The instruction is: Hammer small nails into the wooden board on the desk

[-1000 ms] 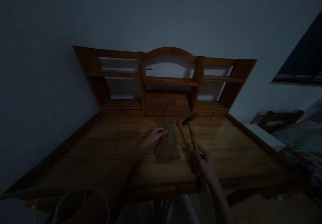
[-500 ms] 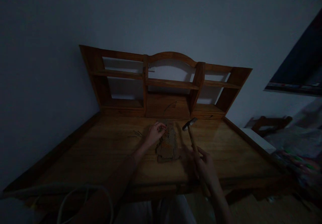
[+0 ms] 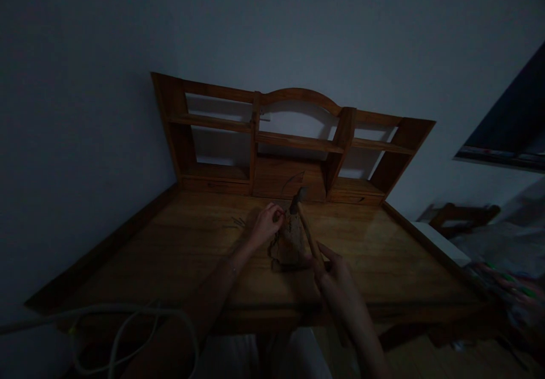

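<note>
My right hand (image 3: 334, 272) is wrapped round the wooden handle of a hammer (image 3: 313, 241). The hammer's dark head is over the far end of a small worn board (image 3: 292, 244), close to my left fingers; whether it touches anything there is hard to see. My left hand (image 3: 269, 222) is at the board's far left side, thumb and fingers pinched together. What they hold is too small and dark to make out. Several thin dark sticks, like nails (image 3: 238, 222), lie on the desk left of that hand.
The wooden desk (image 3: 204, 243) has a shelf unit (image 3: 293, 139) along its back, against the wall. A pale cord (image 3: 123, 308) loops across the near left. At right are a white surface (image 3: 443, 244) and a heap of plastic bags (image 3: 498, 254).
The hammer has swung left, its head moving from right of the board to over it, near my left fingers. My left hand stays pinched by the board. The view has shifted slightly.
</note>
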